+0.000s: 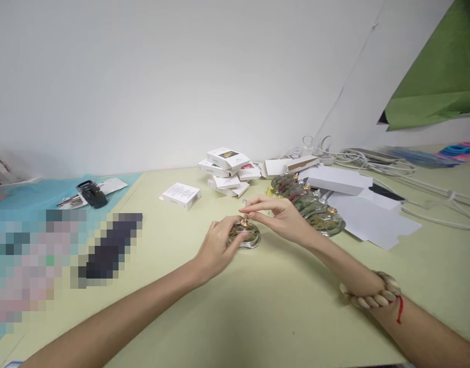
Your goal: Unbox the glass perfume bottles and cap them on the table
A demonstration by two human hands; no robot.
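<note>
In the middle of the table, a low glass bottle (pixel 251 241) with a gold neck ring and greenish-brown contents stands upright. My left hand (pixel 216 244) grips it from the left side, thumb across its front. Above the neck, my right hand (pixel 283 214) pinches a small clear stopper-like piece (pixel 245 203) between thumb and fingers, over or in the opening; which of the two I cannot tell. Just behind my right hand is a row of several similar glass bottles (pixel 326 223), some holding green or dark red contents.
White printed boxes are stacked (pixel 229 159) by the wall, with a single box (pixel 182 195) to their left. Flattened white cartons (pixel 376 220) and white cables (pixel 426 186) lie right. A dark jar (pixel 92 194) stands on a blue sheet (pixel 62 190) at left, near a blurred-out area.
</note>
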